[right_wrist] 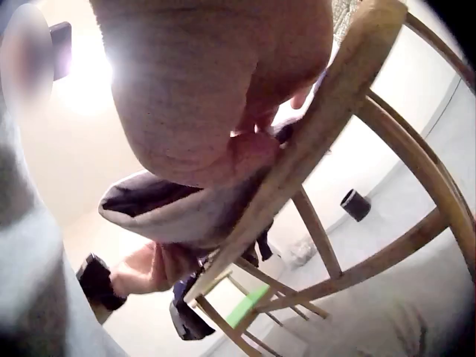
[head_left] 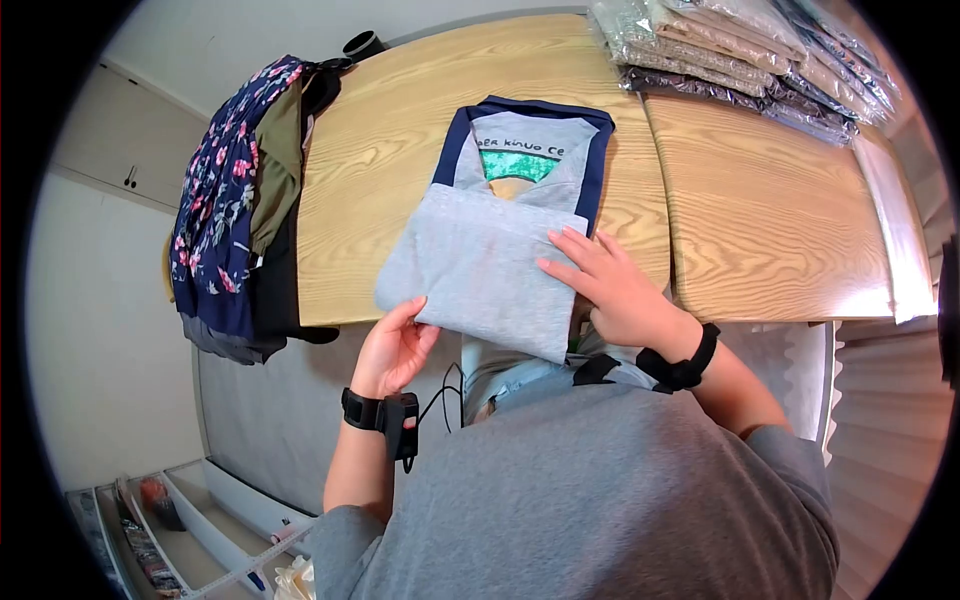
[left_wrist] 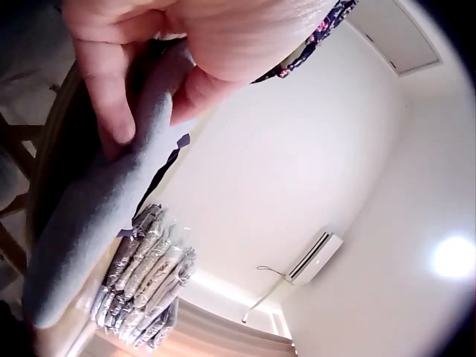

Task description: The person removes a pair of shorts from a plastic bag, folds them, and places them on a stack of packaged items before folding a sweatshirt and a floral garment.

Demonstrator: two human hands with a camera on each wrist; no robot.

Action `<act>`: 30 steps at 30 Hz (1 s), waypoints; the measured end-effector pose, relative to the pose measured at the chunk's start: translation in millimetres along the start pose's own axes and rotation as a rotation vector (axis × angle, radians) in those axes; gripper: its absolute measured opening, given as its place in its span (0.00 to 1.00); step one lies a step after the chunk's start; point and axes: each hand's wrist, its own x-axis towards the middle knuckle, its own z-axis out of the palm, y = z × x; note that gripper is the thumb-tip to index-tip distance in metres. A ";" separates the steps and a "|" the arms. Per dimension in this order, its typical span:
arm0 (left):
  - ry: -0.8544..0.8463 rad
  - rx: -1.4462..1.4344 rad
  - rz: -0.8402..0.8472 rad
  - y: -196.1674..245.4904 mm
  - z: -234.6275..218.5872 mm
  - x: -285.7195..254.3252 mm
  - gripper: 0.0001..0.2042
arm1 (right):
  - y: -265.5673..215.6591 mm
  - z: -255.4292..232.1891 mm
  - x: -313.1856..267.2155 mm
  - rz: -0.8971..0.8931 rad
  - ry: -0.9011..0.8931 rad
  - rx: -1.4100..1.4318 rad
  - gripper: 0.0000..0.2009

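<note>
A grey sweatshirt (head_left: 490, 265) with navy sleeves (head_left: 597, 165) lies folded at the table's near edge. Its lower part is turned up over the chest, leaving some lettering and a green print (head_left: 520, 165) showing near the collar. At the lower left of the fold, my left hand (head_left: 395, 345) pinches the cloth between thumb and fingers. The left wrist view shows the thick grey layer (left_wrist: 111, 193) held in that pinch. My right hand (head_left: 625, 295) rests on the right side of the folded part with fingers extended; in the right wrist view its fingertips are mostly hidden.
Plastic-wrapped folded garments (head_left: 750, 65) are stacked at the back right of the wooden table (head_left: 380, 150). Clothes, including a floral one (head_left: 225, 200), hang over its left edge. A divided white bin (head_left: 190, 500) stands on the floor at lower left.
</note>
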 end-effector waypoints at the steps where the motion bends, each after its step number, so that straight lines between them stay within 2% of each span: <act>1: -0.042 -0.039 -0.020 -1.1 -2.1 -0.8 0.06 | -3.1 0.4 -0.7 -0.008 0.031 0.029 0.34; 6: -0.167 -0.143 -0.069 -4.4 -3.3 -12.9 0.06 | -1.5 13.9 7.9 -0.034 0.142 0.055 0.34; 8: -0.144 -0.081 -0.009 -6.7 -2.6 -23.7 0.09 | 1.0 16.2 11.7 -0.050 0.074 0.049 0.35; 9: -0.170 0.091 0.078 -5.3 -3.0 -30.2 0.13 | 2.5 16.1 12.9 -0.059 0.074 0.050 0.35; 10: -0.167 0.089 0.084 -3.3 -6.8 -32.3 0.13 | 4.9 15.9 12.8 -0.029 0.041 0.110 0.34; 12: -0.298 0.827 0.408 5.3 -17.6 -32.0 0.20 | 9.5 10.3 13.9 -0.001 0.009 0.167 0.33; 13: -0.124 1.205 0.514 11.3 -27.1 -25.0 0.27 | 12.5 3.3 13.9 0.008 0.025 0.357 0.30; 14: -0.126 1.204 0.516 14.4 -30.9 -14.9 0.27 | 15.7 -1.8 13.7 0.018 0.041 0.548 0.28; 15: -0.080 1.171 0.640 17.8 -31.6 -4.3 0.30 | 19.1 -2.1 13.1 0.069 0.034 0.722 0.24; 16: -0.034 1.133 0.764 22.1 -31.4 5.4 0.33 | 20.0 -6.0 12.2 0.070 0.033 0.719 0.24; 17: -0.089 1.298 0.843 30.3 -13.9 1.6 0.36 | 20.1 -11.9 11.8 0.116 -0.014 0.790 0.24; 18: -0.093 1.297 0.847 35.6 -8.4 10.5 0.36 | 21.7 -16.1 11.6 0.161 -0.058 0.861 0.23; 20: -0.355 1.350 0.847 45.9 6.4 27.3 0.33 | 28.6 -17.6 12.1 0.128 -0.076 0.868 0.24; 21: -0.436 0.951 0.481 46.1 28.0 25.4 0.24 | 29.6 -19.3 12.2 0.105 -0.092 0.864 0.24; 22: -0.445 0.952 0.485 51.5 25.3 35.6 0.24 | 31.4 -21.1 12.8 0.083 -0.107 0.857 0.24; 24: -0.559 1.469 0.652 62.4 29.0 48.3 0.19 | 42.0 -26.9 13.7 0.044 -0.104 0.785 0.24; 25: -0.499 1.633 0.751 62.6 29.1 50.9 0.16 | 47.5 -28.9 13.7 0.004 -0.110 0.720 0.24; 26: -0.409 1.412 0.614 60.0 34.8 53.2 0.17 | 52.8 -26.1 14.0 0.151 -0.083 0.795 0.20; 28: -0.333 1.115 0.352 65.5 38.8 68.5 0.17 | 44.2 -48.2 38.3 0.596 -0.180 0.766 0.26; 29: -0.334 1.118 0.348 68.8 44.5 72.8 0.19 | 51.7 -46.0 44.8 0.538 -0.130 0.868 0.34; 30: -0.335 1.143 0.331 72.9 52.7 77.8 0.20 | 53.6 -48.7 54.7 0.700 -0.124 1.039 0.30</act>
